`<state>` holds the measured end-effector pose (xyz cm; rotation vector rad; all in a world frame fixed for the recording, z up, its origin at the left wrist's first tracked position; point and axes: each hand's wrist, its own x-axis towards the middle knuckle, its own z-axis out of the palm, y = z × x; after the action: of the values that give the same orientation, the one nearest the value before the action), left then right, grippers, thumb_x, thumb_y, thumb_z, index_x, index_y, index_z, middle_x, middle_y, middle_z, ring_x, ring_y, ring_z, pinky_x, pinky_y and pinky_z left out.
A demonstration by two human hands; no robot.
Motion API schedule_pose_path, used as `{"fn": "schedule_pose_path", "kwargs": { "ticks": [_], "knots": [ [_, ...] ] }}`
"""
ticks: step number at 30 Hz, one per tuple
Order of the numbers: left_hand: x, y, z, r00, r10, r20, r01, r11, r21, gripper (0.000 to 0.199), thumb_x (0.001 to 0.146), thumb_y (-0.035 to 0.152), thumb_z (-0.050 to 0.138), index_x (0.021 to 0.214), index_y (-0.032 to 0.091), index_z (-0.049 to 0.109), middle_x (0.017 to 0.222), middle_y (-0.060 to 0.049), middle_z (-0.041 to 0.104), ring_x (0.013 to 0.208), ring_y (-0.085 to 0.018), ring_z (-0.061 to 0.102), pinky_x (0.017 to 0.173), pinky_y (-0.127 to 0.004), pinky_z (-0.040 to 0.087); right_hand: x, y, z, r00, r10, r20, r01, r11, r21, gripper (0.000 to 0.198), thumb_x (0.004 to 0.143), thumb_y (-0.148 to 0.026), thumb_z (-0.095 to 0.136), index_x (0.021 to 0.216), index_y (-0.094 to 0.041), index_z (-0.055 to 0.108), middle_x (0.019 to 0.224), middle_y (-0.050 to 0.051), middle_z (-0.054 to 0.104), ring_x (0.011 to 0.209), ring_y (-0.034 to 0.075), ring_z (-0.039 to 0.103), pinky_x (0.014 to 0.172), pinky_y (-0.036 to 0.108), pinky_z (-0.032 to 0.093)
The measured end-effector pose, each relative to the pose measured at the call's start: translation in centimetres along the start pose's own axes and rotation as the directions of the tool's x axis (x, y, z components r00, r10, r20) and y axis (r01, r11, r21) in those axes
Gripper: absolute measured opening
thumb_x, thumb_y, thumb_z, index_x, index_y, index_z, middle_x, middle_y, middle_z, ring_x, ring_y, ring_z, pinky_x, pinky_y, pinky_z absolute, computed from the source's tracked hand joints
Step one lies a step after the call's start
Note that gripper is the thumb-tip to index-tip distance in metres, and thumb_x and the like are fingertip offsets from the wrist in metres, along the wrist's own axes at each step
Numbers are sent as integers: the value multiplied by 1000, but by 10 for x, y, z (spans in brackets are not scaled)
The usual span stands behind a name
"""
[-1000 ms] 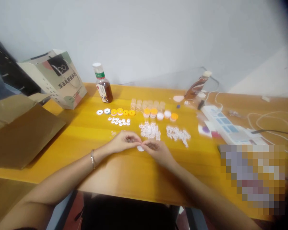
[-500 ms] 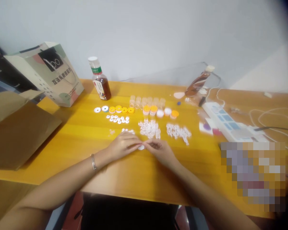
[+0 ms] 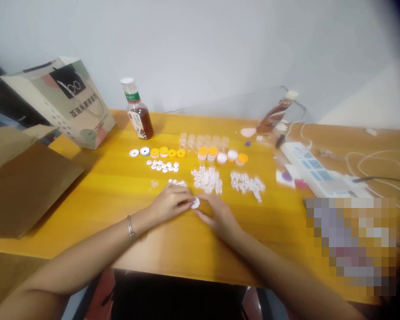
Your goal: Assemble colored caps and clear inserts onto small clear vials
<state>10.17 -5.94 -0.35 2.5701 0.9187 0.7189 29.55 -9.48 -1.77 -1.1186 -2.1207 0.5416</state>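
A small white round disc [image 3: 195, 203] is pinched between the thumb and fingers of my left hand [image 3: 170, 202], low over the table front. My right hand [image 3: 222, 215] is just to its right, thumb and forefinger spread apart around the disc's edge; I see nothing held there. Behind my left fingers is a small group of white round pieces [image 3: 176, 182], partly covered. Past my right hand lie a pile of clear-white small plastic pieces [image 3: 206, 178] and a second such pile [image 3: 246, 182].
Farther back are white discs [image 3: 162, 166], yellow rings [image 3: 168, 152], stacked yellow and white discs [image 3: 212, 153] and clear cylinders [image 3: 203, 142]. A tea bottle [image 3: 139, 115], paper bag [image 3: 76, 102] and cardboard box [image 3: 30, 186] stand left. Right are another bottle [image 3: 276, 115] and a power strip [image 3: 316, 166].
My right thumb and forefinger have parted and drawn slightly away from the white disc. The disc now shows its face more fully, still in my left fingers.
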Motion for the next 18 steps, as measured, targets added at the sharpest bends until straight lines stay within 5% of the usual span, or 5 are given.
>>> {"fn": "schedule_pose_path", "kwargs": {
  "ticks": [18],
  "knots": [
    [2,1,1,1000,-22,16,23,998,-64,17,84,26,49,88,19,64,84,-3,62,79,-13,55,74,-27,39,2,1,4,999,34,-6,-34,999,-2,22,79,-25,54,100,-22,52,92,6,64,86,20,59,76,34,48]
  ]
}}
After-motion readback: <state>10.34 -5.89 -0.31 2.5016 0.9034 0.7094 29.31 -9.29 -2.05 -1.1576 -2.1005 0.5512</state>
